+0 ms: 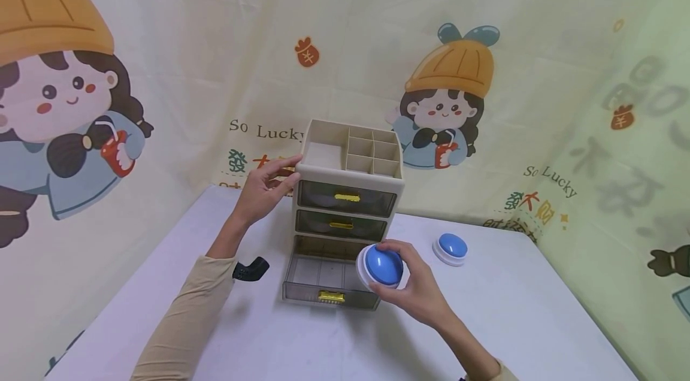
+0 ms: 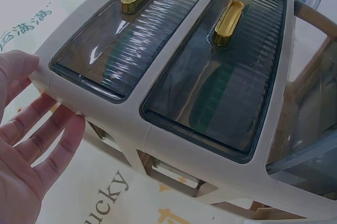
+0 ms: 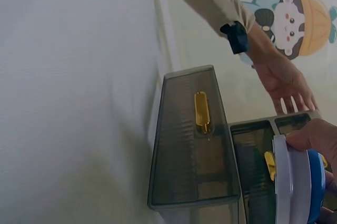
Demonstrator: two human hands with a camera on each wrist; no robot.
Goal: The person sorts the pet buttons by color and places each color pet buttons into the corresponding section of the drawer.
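Observation:
A beige desktop drawer organizer [image 1: 349, 174] stands on the table, its two upper smoky drawers closed and its bottom drawer [image 1: 331, 294] pulled out. In the head view nothing lies in the visible part of that drawer. My left hand [image 1: 264, 189] touches the organizer's upper left side with thumb and fairly straight fingers; the left wrist view shows the fingertips [image 2: 75, 124] against its side wall. Between thumb and fingers my right hand [image 1: 412, 285] holds a round push button [image 1: 384, 265], blue-domed with a white base, tilted above the bottom drawer's right part.
Another blue push button [image 1: 451, 247] sits on the white table [image 1: 496, 309] to the right. A black bent object [image 1: 251, 269] lies by the left forearm. Divided compartments [image 1: 372, 150] top the organizer. A printed cloth [image 1: 345, 21] hangs behind the table.

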